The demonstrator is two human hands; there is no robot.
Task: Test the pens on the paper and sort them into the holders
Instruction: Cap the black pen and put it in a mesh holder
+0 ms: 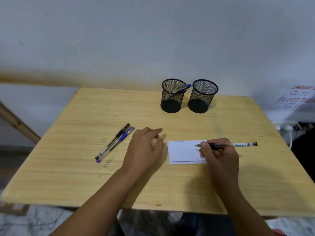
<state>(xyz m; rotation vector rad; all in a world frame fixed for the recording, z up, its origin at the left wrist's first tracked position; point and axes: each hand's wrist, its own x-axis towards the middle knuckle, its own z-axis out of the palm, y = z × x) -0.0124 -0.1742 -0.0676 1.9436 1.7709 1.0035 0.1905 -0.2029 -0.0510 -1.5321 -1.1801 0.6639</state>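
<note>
My right hand (pixel 219 154) grips a black pen (pixel 238 144) that lies almost level, its uncapped tip pointing left over the white paper (pixel 183 152). Scribbles mark the paper's top edge. My left hand (pixel 144 147) hovers or rests just left of the paper with loosely curled fingers and holds nothing. A black pen (pixel 113 141) and a blue pen (pixel 116 143) lie side by side on the table to the left. At the back stand two black mesh holders: the left holder (pixel 172 97) contains one blue pen (pixel 185 87), while the right holder (pixel 202 97) looks empty.
The wooden table (pixel 85 176) stands against a white wall. A handwritten sign (pixel 298 97) and plugs with white cables (pixel 289 129) sit off the table's right edge. A wooden beam (pixel 17 123) slants at the far left.
</note>
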